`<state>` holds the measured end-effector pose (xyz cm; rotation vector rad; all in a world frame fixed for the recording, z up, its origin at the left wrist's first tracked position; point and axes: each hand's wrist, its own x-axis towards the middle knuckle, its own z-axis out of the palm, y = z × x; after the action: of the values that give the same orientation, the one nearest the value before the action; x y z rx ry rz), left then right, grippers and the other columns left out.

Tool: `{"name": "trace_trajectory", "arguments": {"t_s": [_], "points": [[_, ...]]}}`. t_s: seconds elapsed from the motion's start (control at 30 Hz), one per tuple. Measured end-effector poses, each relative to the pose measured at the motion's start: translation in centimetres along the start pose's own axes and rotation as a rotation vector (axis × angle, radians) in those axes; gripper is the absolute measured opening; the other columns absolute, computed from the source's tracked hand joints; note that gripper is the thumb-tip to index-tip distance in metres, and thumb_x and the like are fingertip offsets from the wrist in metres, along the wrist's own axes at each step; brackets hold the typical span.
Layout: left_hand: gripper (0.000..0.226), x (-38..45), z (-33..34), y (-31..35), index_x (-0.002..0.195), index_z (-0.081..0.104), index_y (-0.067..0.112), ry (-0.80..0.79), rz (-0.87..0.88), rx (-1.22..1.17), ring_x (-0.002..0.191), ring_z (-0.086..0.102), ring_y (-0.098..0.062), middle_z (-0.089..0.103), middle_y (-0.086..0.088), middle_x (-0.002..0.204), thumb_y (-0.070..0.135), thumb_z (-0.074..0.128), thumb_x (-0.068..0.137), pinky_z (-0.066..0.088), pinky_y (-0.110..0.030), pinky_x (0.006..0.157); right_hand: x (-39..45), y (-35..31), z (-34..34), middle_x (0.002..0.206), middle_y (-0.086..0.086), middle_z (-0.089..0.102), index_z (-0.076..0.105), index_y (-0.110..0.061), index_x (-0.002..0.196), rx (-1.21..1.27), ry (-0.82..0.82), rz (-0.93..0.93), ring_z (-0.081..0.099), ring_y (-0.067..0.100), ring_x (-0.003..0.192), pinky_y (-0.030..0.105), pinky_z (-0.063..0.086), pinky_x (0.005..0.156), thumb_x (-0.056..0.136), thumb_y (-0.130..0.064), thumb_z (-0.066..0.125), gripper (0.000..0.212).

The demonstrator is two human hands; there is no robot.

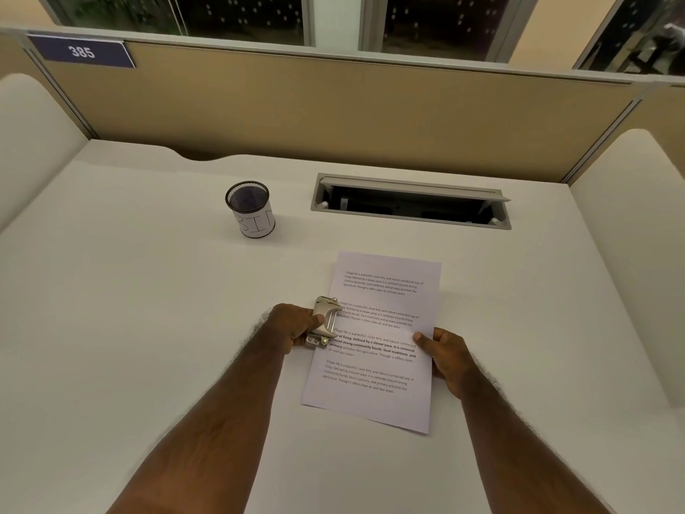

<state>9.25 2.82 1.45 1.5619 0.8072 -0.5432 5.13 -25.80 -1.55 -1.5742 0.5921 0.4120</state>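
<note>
item: sheet [374, 380], one printed page with four blocks of text, some lines bold.
location: flat on the bench [148, 328] right in front of me, turned slightly askew, its left edge fed into the hole punch [325, 322].
tool: small metal hole punch, pale silver, seated at about the middle of the sheet's left edge.
left hand [296, 326]: fingers curled round the punch from the left, thumb on its upper lever.
right hand [444, 356]: pinching the sheet's right edge, thumb on top and fingers under or beside it, i cannot tell which.
hands, overall: apart, one on each side of the page, each clamped on its own thing.
handling, sheet: i judge it very light, limp and easy to crease; it will slide on the smooth bench, so i hold it by the edge and keep it flat.
handling, punch: i judge it stiff, hard and fairly heavy for its size; best gripped across base and lever together.
risk: the page could skew in the slot if my right hand lets go.
also present: mesh cup [252, 211] with a paper label, well apart to the far left; open cable hatch [409, 202] beyond the sheet; number plate [82, 51] reading 385.
</note>
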Motion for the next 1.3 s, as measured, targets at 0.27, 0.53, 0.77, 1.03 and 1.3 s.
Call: {"name": "trace_trajectory", "arguments": {"t_s": [0.27,0.53,0.77,1.03,1.3], "points": [[0.024,-0.2,0.2,-0.8,0.101,0.071,-0.007,0.054,0.087,0.017,0.055,0.065,-0.019,0.069,-0.016,0.078,0.001,0.075,0.079,0.056,-0.025,0.049,0.0,-0.1,0.1,0.098,0.016,0.074,0.070,-0.012,0.098,-0.014,0.007,0.002,0.071,0.037,0.090,0.055,0.058,0.080,0.089,-0.016,0.067,0.010],[0.038,-1.2,-0.7,-1.7,0.113,0.060,0.012,0.067,0.222,-0.004,0.099,0.066,-0.031,0.066,-0.013,0.110,0.023,0.077,0.081,0.055,-0.042,0.080,-0.5,-0.2,0.1,0.102,0.020,0.073,0.069,-0.009,0.098,0.014,0.024,-0.005,0.070,0.037,0.088,0.054,0.057,0.081,0.089,-0.014,0.066,0.011],[0.024,-0.9,-5.5,-1.2,0.071,0.063,0.008,0.329,0.360,0.161,0.072,0.060,-0.026,0.063,-0.007,0.070,0.027,0.070,0.084,0.049,-0.037,0.070,-0.5,0.0,-0.2,0.103,0.023,0.072,0.068,-0.002,0.104,0.053,0.030,-0.015,0.069,0.041,0.092,0.056,0.055,0.085,0.089,-0.008,0.066,0.017],[0.015,-0.2,-7.5,-2.5,0.086,0.064,0.015,0.515,0.350,0.500,0.095,0.062,-0.032,0.070,-0.008,0.094,0.030,0.064,0.086,0.037,-0.029,0.074,-0.2,0.4,-0.4,0.101,0.022,0.073,0.069,-0.002,0.101,0.053,0.036,-0.035,0.069,0.043,0.093,0.056,0.055,0.086,0.087,-0.006,0.066,0.014],[0.028,-0.5,-7.6,-2.7,0.105,0.068,0.008,0.550,0.314,0.547,0.106,0.061,-0.036,0.070,-0.016,0.110,0.029,0.062,0.087,0.045,-0.035,0.086,-0.1,0.6,-0.6,0.100,0.020,0.073,0.071,-0.008,0.093,0.088,0.020,-0.054,0.071,0.035,0.083,0.049,0.058,0.081,0.087,-0.005,0.066,0.008]]}}
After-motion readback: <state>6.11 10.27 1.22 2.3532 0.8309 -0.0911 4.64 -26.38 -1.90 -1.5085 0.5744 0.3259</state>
